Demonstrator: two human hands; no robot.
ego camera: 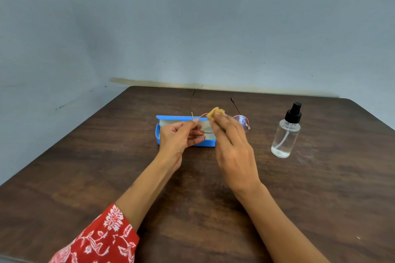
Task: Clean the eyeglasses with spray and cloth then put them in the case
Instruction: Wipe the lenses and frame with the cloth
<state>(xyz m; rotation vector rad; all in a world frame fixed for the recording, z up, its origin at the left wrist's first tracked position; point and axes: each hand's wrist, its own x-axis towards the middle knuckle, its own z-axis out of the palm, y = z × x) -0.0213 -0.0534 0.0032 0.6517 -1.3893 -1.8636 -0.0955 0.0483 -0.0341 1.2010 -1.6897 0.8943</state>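
Step in hand: wiping. Thin round metal-rimmed eyeglasses (242, 123) held up above the dark wood-grain desk (320, 188), temples open and pointing away from the person. Left hand (179, 137) has its grip pinched narrow on the frame at the left hinge. Right hand (232, 141) has its grip closed on a small crumpled tan cloth (216, 112), pressed at the left lens or bridge; exact spot is covered by fingers. Open blue rectangular plastic case (168, 120) with pale lining lies on the desk right behind the hands, partly blocked. Clear plastic spray bottle with black pump top (285, 134) stands upright, well apart on the right, untouched.

Next, likely: shift cloth to the other lens, then fold temples before lowering into case. Fold gently, frame looks thin.

Hard to tell: whether lenses are wet, left lens mostly hidden.
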